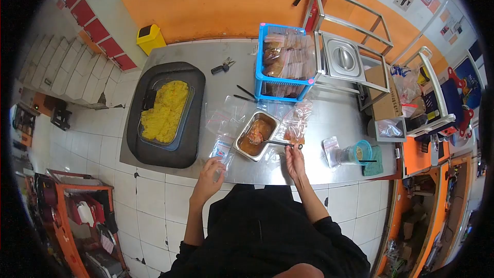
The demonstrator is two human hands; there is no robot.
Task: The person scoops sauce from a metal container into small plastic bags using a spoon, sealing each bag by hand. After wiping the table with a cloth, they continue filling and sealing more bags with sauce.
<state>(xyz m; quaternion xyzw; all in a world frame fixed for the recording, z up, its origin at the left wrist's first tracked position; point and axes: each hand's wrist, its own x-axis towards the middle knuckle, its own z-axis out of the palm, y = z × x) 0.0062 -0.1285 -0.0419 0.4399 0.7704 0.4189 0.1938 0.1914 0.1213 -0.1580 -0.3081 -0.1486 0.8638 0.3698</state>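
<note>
Gripping a ladle [282,143] in the near steel pan [278,122], the right hand [295,162] seems partway through: filled bags [286,57] in the far crate [284,81], sauce [249,148] left, left hand's [209,180] grip unclear.

The bare left hand [210,177], fingers slightly curled and spread, is positioned at the near edge of the grey metal worktop [231,172]. The bare right hand [295,160] is closed in a grip over the same edge, farther right. Both forearms, in pushed-up black sleeves, angle inward from the torso.
</note>
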